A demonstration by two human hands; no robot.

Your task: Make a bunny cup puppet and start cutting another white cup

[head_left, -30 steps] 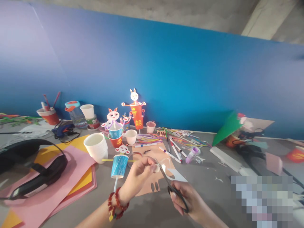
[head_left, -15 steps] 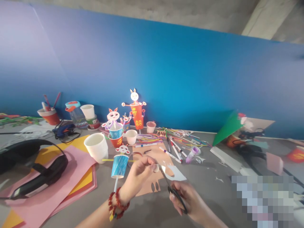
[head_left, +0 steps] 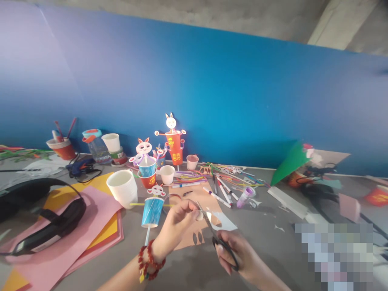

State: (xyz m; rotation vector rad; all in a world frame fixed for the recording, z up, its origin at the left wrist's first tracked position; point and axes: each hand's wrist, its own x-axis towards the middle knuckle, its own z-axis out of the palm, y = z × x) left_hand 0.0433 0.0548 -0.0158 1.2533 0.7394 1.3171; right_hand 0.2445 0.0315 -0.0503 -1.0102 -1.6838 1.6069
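My left hand (head_left: 177, 224), a red bead bracelet on its wrist, pinches a small pale paper piece (head_left: 199, 216) above the grey table. My right hand (head_left: 238, 254) grips black-handled scissors (head_left: 216, 234), whose blades reach up to that piece. Just left of my left hand stands a blue paper cup (head_left: 152, 211) on a stick, topped with a rabbit face. Under the hands lies a tan sheet (head_left: 194, 238) with cut-out holes, and a white paper offcut (head_left: 222, 220) lies beside the blades.
A white cup (head_left: 123, 188) and pink and yellow sheets (head_left: 91, 218) lie to the left, with black headphones (head_left: 39, 218) on them. Rabbit cup figures (head_left: 172, 141), small cups, markers (head_left: 216, 190) and straws crowd the back by the blue wall. A green paper cone (head_left: 287, 163) sits right.
The scissors and my right hand have shifted slightly up and left towards the pinched piece. My left hand has barely moved.
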